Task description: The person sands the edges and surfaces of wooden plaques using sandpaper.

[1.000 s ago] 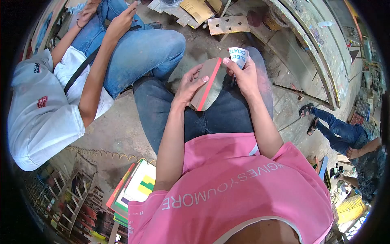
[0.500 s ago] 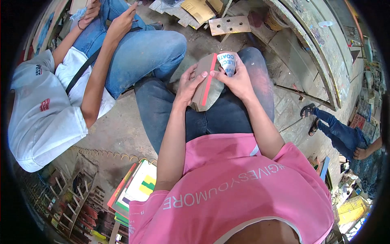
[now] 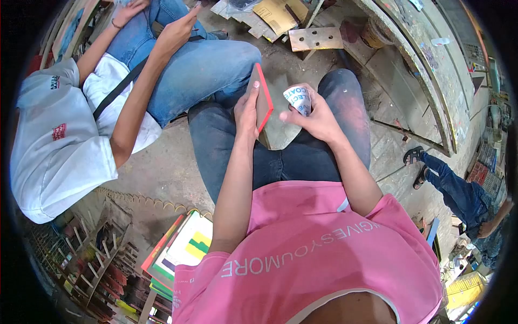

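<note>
Board (image 3: pixel 263 101) stands tilted at eleven o'clock from the lap (image 3: pixel 302 162), gripped by the left hand (image 3: pixel 246 116), thumb pressed to its face, probably to steady the red edge facing right. The left forearm points nearly to twelve. Printed paper (image 3: pixel 298 99) sits at twelve, curled in the right hand's (image 3: pixel 322 120) grasp (perhaps to hold its bend); that thumb points to nine, forearm slanting towards eleven.
</note>
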